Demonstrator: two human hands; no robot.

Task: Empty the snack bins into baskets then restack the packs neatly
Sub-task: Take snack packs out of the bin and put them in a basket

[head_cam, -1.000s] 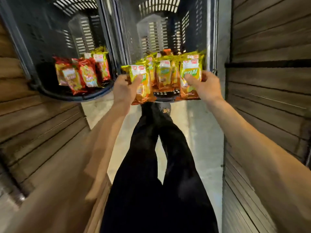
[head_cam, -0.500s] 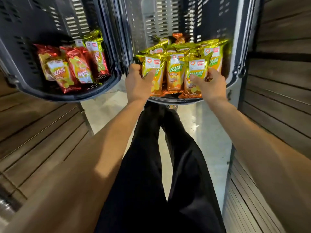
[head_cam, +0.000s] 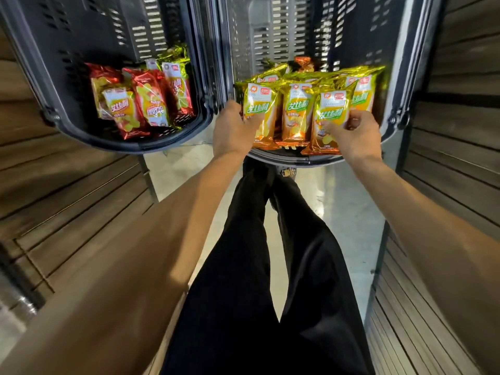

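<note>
Two dark plastic baskets stand side by side ahead of me. The left basket point(head_cam: 127, 147) holds several red snack packs point(head_cam: 151, 104) and a gold one at the back. The right basket point(head_cam: 392, 123) holds a row of gold-green snack packs point(head_cam: 297, 109) standing upright at its near edge, with more behind. My left hand point(head_cam: 230, 131) grips the leftmost gold pack point(head_cam: 259, 109) at its left side. My right hand point(head_cam: 354, 136) pinches the lower part of the near right gold pack point(head_cam: 330, 112), fingers curled over its front.
Slatted wooden panels rise on the left point(head_cam: 67, 190) and on the right point(head_cam: 454, 163), leaving a narrow aisle of pale floor point(head_cam: 338, 207). My legs in black trousers point(head_cam: 257, 266) fill the middle below the baskets.
The view has moved closer to the baskets. Both hands stay on the outer gold packs, and the row now stands lower, at the right basket's near edge.
</note>
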